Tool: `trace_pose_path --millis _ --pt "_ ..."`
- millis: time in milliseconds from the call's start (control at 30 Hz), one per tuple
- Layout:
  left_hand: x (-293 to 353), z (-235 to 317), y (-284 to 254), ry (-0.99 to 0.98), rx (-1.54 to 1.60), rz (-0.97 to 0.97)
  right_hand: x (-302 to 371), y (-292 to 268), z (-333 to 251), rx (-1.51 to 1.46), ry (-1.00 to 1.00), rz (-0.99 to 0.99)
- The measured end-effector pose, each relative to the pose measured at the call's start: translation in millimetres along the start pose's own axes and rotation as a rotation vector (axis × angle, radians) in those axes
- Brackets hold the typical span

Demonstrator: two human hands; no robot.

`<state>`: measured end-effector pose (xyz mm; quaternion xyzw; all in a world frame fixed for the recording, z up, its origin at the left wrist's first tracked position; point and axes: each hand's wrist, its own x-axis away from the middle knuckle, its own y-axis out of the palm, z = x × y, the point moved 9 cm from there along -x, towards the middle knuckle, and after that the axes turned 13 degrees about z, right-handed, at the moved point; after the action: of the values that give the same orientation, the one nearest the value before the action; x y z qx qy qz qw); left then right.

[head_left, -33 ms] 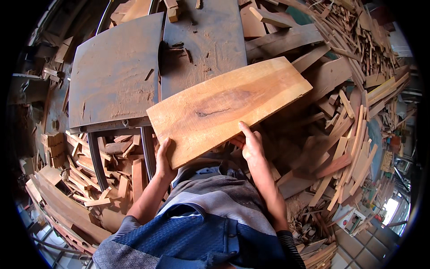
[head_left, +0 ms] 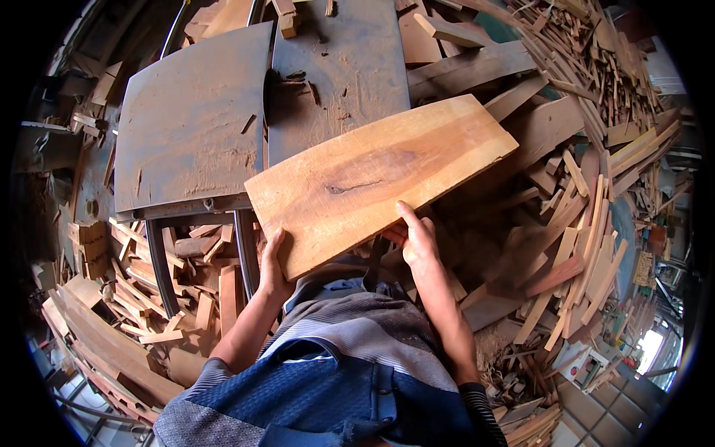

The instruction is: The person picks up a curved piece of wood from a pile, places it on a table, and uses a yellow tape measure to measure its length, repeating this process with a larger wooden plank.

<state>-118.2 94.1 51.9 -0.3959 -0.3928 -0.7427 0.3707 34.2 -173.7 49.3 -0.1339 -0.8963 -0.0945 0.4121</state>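
Here, both thumbs (head_left: pixel 407 214) overlie the board (head_left: pixel 380 179), fingers (head_left: pixel 395 236) seemingly beneath.

Left hand (head_left: pixel 275 267) and right hand (head_left: pixel 421 243) support a board (head_left: pixel 376 179), seemingly underneath.

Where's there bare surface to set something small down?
Left metal plate: mostly bare, dusty, left of the dark splinter. Right metal plate: open at upper right, beyond the held wooden board. Crowded: right plate's left side, with wood bits; offcut heap below left plate; scrap pile right of board.

Board (head_left: pixel 380 167) before table (head_left: pixel 350 71), perhaps touching.
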Motion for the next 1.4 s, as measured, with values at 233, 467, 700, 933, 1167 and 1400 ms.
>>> trace_pose_path --millis 233,467,700,933,1167,1400 --pt "26.3 -26.1 15.7 -0.019 -0.101 -0.112 -3.7 -17.6 -8.8 0.011 -0.085 0.047" --pt "40.2 -33.3 24.1 -0.019 -0.055 -0.162 -3.4 -27.6 5.1 -0.436 -0.025 0.002" --pt "32.2 -23.7 29.5 -0.091 -0.079 -0.164 -67.7 -58.1 23.3 0.433 -0.942 0.3" --pt "10.7 11.9 16.2 -0.177 -0.093 -0.179 -54.1 19.3 9.0 0.909 -1.18 0.345" --pt "3.7 21.9 2.1 -0.214 -0.088 -0.043 -78.6 41.2 22.5 0.823 -0.978 0.196" --pt "4.9 20.2 5.8 -0.138 -0.028 -0.071 -108.5 30.3 39.2 0.324 -0.57 0.068"
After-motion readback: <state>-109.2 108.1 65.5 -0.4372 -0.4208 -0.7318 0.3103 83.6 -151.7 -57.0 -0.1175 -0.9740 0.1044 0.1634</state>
